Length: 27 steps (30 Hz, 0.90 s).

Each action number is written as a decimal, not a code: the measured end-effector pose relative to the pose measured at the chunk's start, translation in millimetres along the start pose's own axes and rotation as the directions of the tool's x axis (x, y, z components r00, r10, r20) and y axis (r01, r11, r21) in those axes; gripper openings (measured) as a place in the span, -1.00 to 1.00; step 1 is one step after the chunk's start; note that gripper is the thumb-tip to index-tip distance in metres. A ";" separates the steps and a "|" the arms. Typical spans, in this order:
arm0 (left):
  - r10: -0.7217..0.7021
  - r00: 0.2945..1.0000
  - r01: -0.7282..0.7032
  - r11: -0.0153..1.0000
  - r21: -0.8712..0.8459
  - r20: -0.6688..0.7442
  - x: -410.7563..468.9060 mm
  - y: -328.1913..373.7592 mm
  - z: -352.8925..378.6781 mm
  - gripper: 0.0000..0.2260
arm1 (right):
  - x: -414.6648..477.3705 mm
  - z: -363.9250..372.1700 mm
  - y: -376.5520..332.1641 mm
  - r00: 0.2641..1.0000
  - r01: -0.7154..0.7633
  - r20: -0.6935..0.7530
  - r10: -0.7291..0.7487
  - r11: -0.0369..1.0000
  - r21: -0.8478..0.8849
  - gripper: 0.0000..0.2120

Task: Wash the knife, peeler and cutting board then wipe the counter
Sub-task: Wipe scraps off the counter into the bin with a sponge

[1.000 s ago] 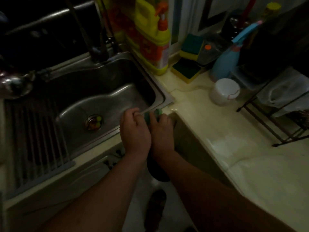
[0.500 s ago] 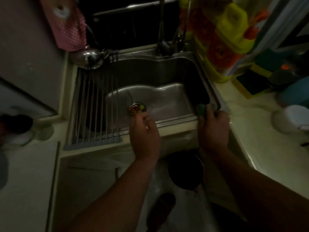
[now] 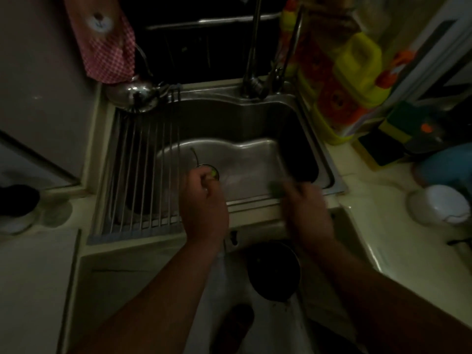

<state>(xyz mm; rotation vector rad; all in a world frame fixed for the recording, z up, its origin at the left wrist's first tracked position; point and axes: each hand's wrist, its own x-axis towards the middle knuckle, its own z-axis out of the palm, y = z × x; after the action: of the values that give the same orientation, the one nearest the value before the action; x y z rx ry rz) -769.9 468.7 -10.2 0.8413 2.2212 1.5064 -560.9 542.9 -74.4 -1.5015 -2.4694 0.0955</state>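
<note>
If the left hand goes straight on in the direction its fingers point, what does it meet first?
Probably the drain strainer, just beyond the left hand; the hand's height above the sink floor is unclear.

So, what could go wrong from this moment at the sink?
1. The left hand is at the drain strainer, where food scraps lie; they might spill into the sink.
2. The right hand holds a green sponge at the sink's front edge, so water may drip outside it.
</note>
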 end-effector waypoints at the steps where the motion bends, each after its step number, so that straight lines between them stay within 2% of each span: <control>1: 0.002 1.000 -0.002 1.000 0.001 0.019 1.6 0.7 9.2 -0.81 | 0.5 -8.5 41.2 0.988 -0.147 -0.042 0.145 0.989 -0.028 -0.58; 2: 0.007 0.999 -0.007 1.000 0.006 0.037 2.6 1.9 17.2 -0.78 | -1.8 -16.5 73.3 0.974 -0.225 -0.051 0.222 0.973 -0.050 -0.51; 4: 0.038 0.996 -0.038 0.999 0.001 0.075 1.0 7.1 33.1 -0.76 | -5.2 -24.3 103.1 0.975 -0.222 -0.015 0.222 0.965 -0.137 -0.42; 7: 0.062 0.989 -0.060 0.998 -0.019 0.137 -10.9 13.0 57.7 -0.82 | -18.4 -15.6 76.5 0.946 -0.325 -0.028 0.324 0.941 -0.099 -0.37; 9: 0.065 0.978 -0.061 0.998 -0.027 0.198 -20.2 18.2 72.6 -0.87 | -29.8 -16.1 65.2 0.959 -0.282 -0.015 0.282 0.954 -0.098 -0.32; 11: 0.088 0.967 -0.080 0.996 -0.041 0.241 -27.5 21.2 85.5 -0.88 | -20.8 -23.0 90.2 0.977 -0.213 0.004 0.215 0.968 -0.132 -0.38; 14: 0.130 0.956 -0.124 0.991 -0.040 0.264 -34.2 21.4 94.7 -0.85 | 27.4 -20.8 127.6 0.972 -0.232 -0.055 0.226 0.962 -0.145 -0.49; 19: 0.164 0.950 -0.177 0.984 0.026 0.264 -34.8 12.9 102.7 -0.83 | 86.1 -2.0 109.6 0.972 -0.235 -0.046 0.232 0.969 -0.074 -0.50; 23: 0.133 0.945 -0.157 0.986 0.057 0.297 -43.3 22.8 109.6 -0.88 | 7.6 -18.2 99.6 0.969 -0.247 -0.008 0.247 0.967 -0.055 -0.41; 25: 0.140 0.936 -0.165 0.985 0.050 0.324 -49.9 35.4 114.5 -0.88 | -46.0 -34.3 102.8 0.957 -0.290 0.039 0.289 0.957 0.024 -0.39; 27: 0.149 0.924 -0.174 0.984 0.039 0.352 -57.5 48.7 118.5 -0.87 | -84.5 -52.2 106.7 0.920 -0.392 0.067 0.387 0.911 0.130 -0.40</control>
<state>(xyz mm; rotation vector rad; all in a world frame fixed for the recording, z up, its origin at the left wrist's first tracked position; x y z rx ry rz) -644.4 531.4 -14.6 1.2353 1.9899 1.2345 -418.8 514.5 -58.6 -1.9207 -2.1025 0.3684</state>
